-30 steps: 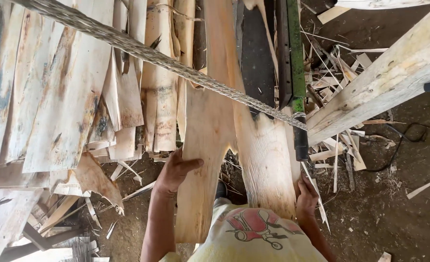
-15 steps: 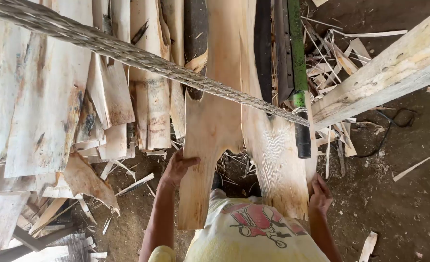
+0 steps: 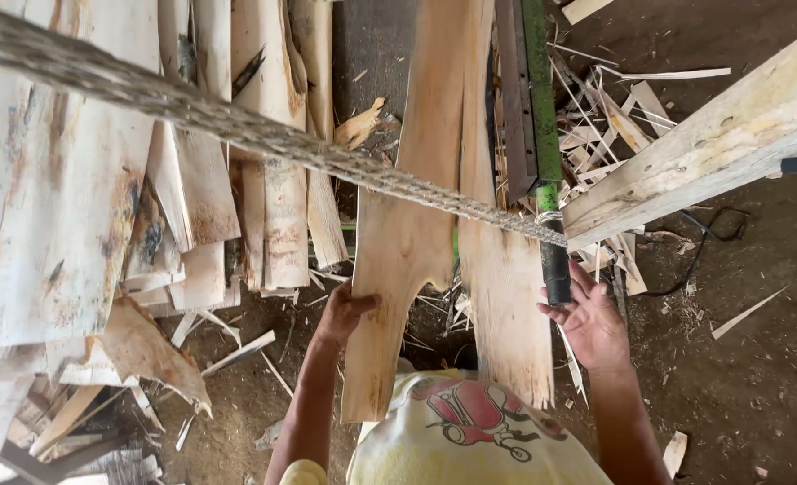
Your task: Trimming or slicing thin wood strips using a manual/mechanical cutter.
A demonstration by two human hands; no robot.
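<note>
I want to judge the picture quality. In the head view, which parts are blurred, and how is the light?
Head view: the thick rope is soft and out of focus at upper left, sharper near the green bar. The veneer sheet and the left hand are sharp; the right hand is slightly blurred. The light is even daylight with soft shadows and no glare; the beam is brightest.

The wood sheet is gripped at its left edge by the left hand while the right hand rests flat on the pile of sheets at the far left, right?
Not quite. The left hand grips the wood sheet at its left edge, but the right hand is open beside the black handle, as the head view shows.
</note>
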